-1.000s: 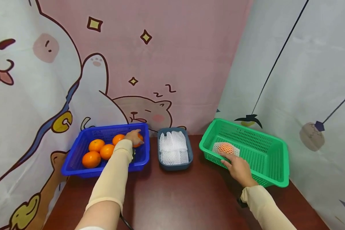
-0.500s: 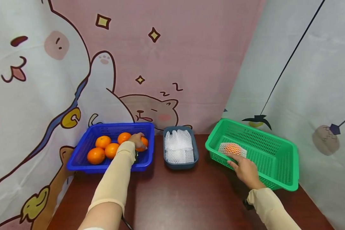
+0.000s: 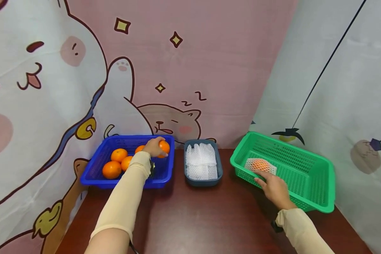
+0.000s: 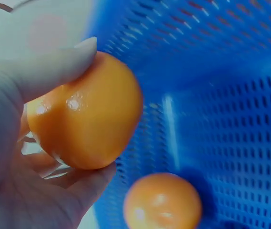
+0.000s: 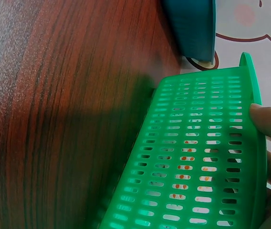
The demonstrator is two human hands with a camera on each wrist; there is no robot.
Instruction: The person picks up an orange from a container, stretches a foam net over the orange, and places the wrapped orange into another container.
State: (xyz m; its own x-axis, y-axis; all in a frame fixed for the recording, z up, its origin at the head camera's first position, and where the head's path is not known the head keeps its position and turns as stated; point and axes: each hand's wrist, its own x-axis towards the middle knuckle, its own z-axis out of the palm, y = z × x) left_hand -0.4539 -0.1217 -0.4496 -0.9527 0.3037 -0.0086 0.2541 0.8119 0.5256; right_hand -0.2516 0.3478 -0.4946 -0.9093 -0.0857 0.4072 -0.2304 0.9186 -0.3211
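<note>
My left hand [image 3: 151, 147] holds an orange [image 3: 164, 149] over the right part of the blue basket [image 3: 92, 181]. In the left wrist view the thumb lies across the top of this orange [image 4: 90, 114], with fingers beneath it. Several loose oranges [image 3: 112, 170] lie in that basket. My right hand [image 3: 277, 191] grips the near rim of the green basket [image 5: 192, 129], thumb on the outside and fingers inside. Just beyond those fingers, an orange in a white net sleeve [image 3: 260, 164] lies on the green basket's floor.
Between the baskets stands a dark blue-grey tub [image 3: 204, 183] with a stack of white net sleeves [image 3: 201, 160]. All three containers sit on a dark red-brown table [image 3: 203, 218]. Behind hangs a printed cartoon curtain [image 3: 222, 70].
My left hand has taken hold of an orange and raised it from the blue basket's floor. The right hand stays at the green rim. The head view has shifted slightly left.
</note>
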